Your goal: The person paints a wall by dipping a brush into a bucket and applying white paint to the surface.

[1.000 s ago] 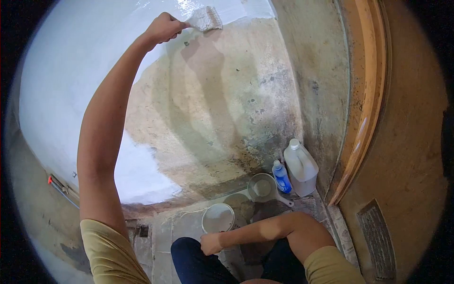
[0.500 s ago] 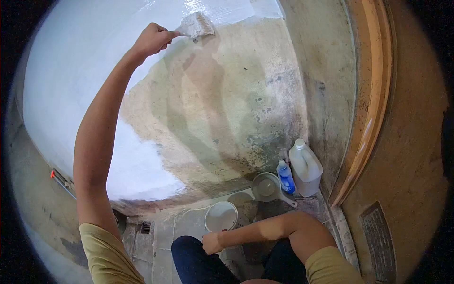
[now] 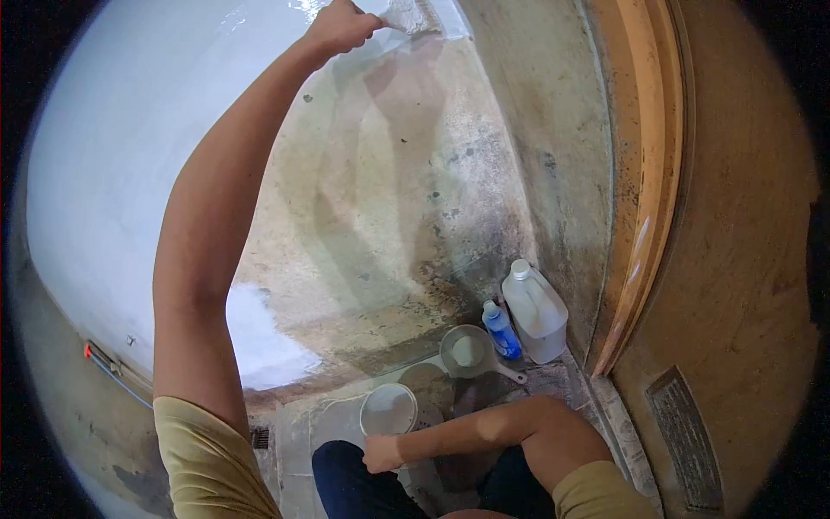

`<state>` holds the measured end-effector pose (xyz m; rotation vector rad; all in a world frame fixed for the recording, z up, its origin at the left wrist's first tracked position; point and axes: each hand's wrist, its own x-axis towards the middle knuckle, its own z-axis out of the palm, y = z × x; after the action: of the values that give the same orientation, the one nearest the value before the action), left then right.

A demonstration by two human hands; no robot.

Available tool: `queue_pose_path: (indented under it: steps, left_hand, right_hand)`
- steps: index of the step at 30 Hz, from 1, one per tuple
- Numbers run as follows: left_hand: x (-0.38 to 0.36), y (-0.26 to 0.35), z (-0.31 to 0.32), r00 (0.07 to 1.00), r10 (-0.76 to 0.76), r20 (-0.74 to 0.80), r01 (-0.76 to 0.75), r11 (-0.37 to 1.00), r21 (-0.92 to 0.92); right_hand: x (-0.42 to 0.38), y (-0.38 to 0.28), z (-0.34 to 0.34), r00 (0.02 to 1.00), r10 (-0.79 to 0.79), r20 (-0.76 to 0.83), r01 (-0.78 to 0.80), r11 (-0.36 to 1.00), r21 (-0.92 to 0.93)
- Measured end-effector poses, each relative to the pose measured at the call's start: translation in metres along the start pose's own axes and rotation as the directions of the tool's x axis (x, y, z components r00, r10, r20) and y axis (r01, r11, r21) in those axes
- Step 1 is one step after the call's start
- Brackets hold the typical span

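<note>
Left hand, top ctr, pinches the handle of a wide, flat, white-coated brush, fingers closed; arm's stretched, prob. so bristles reach the white coat's edge on the stained beige wall. Right hand, btm ctr, rests on a dark-trousered knee, prob. for balance; can't tell finger state. Round white bucket sits nearby, prob. for easy reach.
</note>
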<state>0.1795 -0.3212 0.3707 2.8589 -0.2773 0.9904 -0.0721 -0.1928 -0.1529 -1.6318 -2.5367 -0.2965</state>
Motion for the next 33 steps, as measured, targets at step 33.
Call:
queue_pose_path:
  steps: [33]
  left_hand:
    - [-0.003, -0.006, -0.018, 0.999, -0.037, -0.007, 0.038, 0.997, 0.067]
  right_hand:
    - [0.001, -0.004, -0.013, 0.998, -0.035, 0.047, 0.036, 0.999, -0.019]
